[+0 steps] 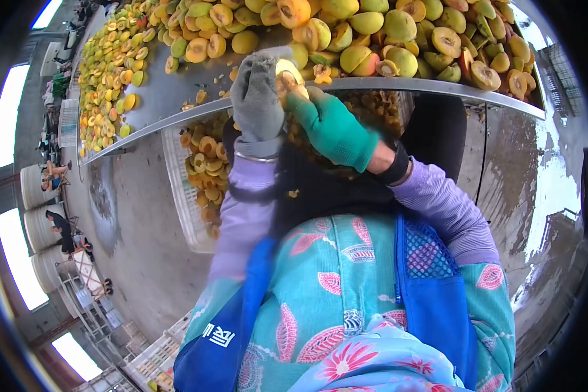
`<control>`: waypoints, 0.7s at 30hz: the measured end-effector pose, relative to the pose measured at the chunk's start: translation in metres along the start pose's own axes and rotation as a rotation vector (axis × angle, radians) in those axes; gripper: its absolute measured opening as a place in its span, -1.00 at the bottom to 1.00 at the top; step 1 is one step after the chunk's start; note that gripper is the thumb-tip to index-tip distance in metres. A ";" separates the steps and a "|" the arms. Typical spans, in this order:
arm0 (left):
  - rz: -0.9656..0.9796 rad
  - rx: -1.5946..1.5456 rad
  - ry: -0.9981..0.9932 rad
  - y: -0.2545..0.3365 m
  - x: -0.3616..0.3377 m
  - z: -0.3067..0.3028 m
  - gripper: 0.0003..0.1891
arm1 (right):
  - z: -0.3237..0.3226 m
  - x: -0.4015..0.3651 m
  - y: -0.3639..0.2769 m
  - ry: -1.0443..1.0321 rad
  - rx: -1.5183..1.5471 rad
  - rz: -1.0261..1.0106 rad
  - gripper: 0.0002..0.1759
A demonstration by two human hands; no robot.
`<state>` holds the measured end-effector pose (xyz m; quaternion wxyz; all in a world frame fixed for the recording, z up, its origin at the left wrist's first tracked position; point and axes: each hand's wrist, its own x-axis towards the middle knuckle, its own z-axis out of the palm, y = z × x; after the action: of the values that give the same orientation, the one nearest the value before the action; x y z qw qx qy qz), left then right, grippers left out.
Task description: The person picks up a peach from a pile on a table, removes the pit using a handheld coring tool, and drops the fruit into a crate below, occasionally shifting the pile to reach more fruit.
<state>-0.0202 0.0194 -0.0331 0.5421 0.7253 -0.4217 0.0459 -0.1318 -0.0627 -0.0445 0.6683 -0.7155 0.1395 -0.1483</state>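
In a grey glove, my left hand (258, 98) is closed round a cut yellow fruit half (286, 77), whose cut face shows. My right hand (336, 127), in a green glove, has its fingers pressed together at the lower right of that same fruit; whether they hold anything besides it is hidden. Both hands are over the front edge of a metal table (183, 117). Many halved yellow and green fruits (398, 29) are heaped on the table beyond them.
Below the table edge, a white plastic crate (179, 189) holds cut fruit pieces. More crates (157, 356) stand at the lower left. At the far left, two people (59, 228) are near large round tanks (39, 228). The concrete floor (137, 261) has wet patches.
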 end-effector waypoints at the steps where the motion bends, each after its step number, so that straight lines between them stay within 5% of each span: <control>1: -0.049 -0.059 0.047 0.003 -0.001 0.005 -0.67 | 0.001 -0.002 -0.002 -0.004 0.043 0.025 -0.57; 5: -0.046 -0.257 -0.032 0.004 -0.003 0.008 -0.73 | -0.015 0.001 -0.001 -0.092 0.120 0.081 -0.56; 9: -0.349 -0.489 0.008 0.019 0.001 0.004 -0.76 | 0.006 -0.011 -0.008 -0.046 0.199 0.181 -0.54; 10: -0.347 -0.492 0.093 0.019 0.004 0.010 -0.87 | 0.002 -0.013 -0.030 -0.105 0.316 0.394 -0.52; 17: -0.574 -0.324 -0.495 0.000 0.032 0.002 -0.73 | 0.004 -0.013 -0.011 -0.097 0.515 0.441 -0.51; 21: -0.428 -0.191 -0.134 0.009 0.033 0.024 -0.72 | -0.008 -0.008 -0.027 -0.121 0.510 0.404 -0.51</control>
<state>-0.0139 -0.0196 -0.0189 0.5766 0.7450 -0.2959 -0.1582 -0.1424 -0.0654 -0.0172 0.8488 -0.4906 0.1970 0.0000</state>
